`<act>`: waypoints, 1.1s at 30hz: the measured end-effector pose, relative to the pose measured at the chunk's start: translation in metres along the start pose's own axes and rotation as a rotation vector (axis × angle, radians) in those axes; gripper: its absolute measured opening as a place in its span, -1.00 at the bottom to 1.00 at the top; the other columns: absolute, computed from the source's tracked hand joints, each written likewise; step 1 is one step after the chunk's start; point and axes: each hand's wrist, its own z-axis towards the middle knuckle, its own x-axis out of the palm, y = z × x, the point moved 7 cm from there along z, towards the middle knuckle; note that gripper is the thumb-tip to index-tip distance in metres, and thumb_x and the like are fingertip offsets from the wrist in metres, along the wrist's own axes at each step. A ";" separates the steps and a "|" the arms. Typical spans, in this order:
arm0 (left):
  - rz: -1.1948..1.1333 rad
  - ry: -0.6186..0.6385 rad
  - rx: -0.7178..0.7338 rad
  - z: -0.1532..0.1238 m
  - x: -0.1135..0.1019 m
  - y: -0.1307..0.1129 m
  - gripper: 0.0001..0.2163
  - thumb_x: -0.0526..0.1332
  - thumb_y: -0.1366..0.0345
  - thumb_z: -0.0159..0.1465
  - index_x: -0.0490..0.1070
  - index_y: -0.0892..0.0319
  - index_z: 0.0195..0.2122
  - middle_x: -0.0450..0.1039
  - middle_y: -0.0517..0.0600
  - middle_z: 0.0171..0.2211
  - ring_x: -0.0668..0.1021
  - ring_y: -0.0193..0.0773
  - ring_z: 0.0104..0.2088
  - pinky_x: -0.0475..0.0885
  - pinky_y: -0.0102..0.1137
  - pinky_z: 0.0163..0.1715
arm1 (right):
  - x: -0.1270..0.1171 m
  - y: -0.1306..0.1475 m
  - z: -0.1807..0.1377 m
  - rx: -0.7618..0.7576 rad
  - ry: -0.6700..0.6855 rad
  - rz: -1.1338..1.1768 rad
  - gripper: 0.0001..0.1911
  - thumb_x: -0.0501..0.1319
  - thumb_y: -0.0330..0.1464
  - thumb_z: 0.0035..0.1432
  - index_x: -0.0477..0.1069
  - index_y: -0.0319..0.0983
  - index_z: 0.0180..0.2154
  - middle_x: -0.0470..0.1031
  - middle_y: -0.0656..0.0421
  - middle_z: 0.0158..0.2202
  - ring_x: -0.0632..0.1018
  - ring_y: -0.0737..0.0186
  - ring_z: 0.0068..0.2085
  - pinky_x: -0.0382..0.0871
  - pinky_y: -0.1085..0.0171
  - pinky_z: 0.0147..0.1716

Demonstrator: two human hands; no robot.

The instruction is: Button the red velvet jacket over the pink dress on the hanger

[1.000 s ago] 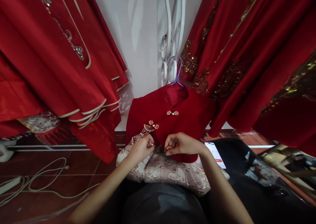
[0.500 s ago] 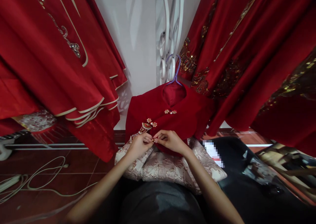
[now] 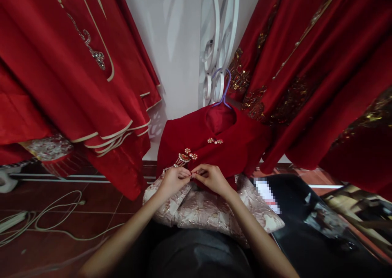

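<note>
A short red jacket (image 3: 232, 147) hangs on a purple hanger (image 3: 223, 93) in front of me, over a pale brocade skirt (image 3: 211, 210). It carries a pearl clasp (image 3: 214, 141) near the collar and a fan-shaped tasselled clasp (image 3: 185, 157) lower left. My left hand (image 3: 173, 181) and my right hand (image 3: 211, 178) meet at the jacket's front edge just below the fan clasp. Both pinch a small pearl fastening (image 3: 193, 174) between their fingertips.
Long red gowns with cream trim (image 3: 76, 78) hang at the left and gold-embroidered red gowns (image 3: 306, 74) at the right. A white wall with a scrolled metal stand (image 3: 219, 45) lies behind. White cables (image 3: 52, 225) trail over the red tiled floor. A phone (image 3: 267, 194) rests on black fabric (image 3: 306, 229).
A second ago my hands were apart at the jacket's hem. My right hand moved left and up to meet the left at the front edge; the camera shifted slightly.
</note>
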 end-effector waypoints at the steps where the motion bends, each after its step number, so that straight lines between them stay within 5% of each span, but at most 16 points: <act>1: 0.002 0.019 0.006 0.000 0.000 0.000 -0.90 0.28 0.38 0.05 0.52 0.26 -0.40 0.60 0.05 -0.39 0.63 -0.23 -0.35 0.54 -0.34 -0.24 | 0.000 0.000 0.000 0.002 0.000 -0.001 -0.84 0.26 -0.27 0.12 0.54 -0.18 -0.26 0.58 0.16 -0.35 0.58 0.24 -0.32 0.46 0.31 -0.33; 10: 0.149 0.092 0.054 -0.001 -0.006 -0.003 -0.90 0.26 0.33 0.09 0.53 0.20 -0.37 0.60 0.01 -0.39 0.62 -0.23 -0.34 0.52 -0.37 -0.27 | 0.002 0.004 -0.002 -0.016 0.028 -0.039 -0.84 0.23 -0.29 0.15 0.48 -0.20 -0.24 0.55 0.15 -0.33 0.57 0.25 -0.31 0.47 0.29 -0.31; 17: 0.254 -0.101 0.136 0.002 -0.046 -0.027 -0.86 0.23 0.37 0.13 0.45 0.17 -0.26 0.55 -0.05 -0.32 0.56 -0.36 -0.39 0.46 -0.45 -0.32 | -0.049 0.037 -0.013 0.004 -0.051 -0.168 -0.83 0.21 -0.28 0.17 0.46 -0.16 -0.19 0.57 0.16 -0.28 0.58 0.24 -0.26 0.45 0.27 -0.27; 24: 0.407 0.067 0.158 -0.012 -0.009 -0.031 -0.88 0.29 0.27 0.12 0.46 0.13 -0.32 0.51 -0.07 -0.35 0.53 -0.31 -0.36 0.41 -0.45 -0.36 | -0.025 0.019 -0.021 0.144 0.178 -0.255 -0.85 0.27 -0.32 0.10 0.45 -0.17 -0.23 0.55 0.20 -0.39 0.55 0.28 -0.39 0.37 0.33 -0.40; 33: 0.448 0.072 0.170 -0.011 0.004 -0.027 -0.94 0.27 0.39 0.14 0.42 0.17 -0.35 0.49 -0.06 -0.37 0.52 -0.31 -0.37 0.40 -0.43 -0.33 | -0.005 -0.003 -0.010 0.143 0.123 -0.198 -0.81 0.30 -0.42 0.02 0.39 -0.21 -0.26 0.54 0.20 -0.35 0.55 0.29 -0.32 0.39 0.34 -0.31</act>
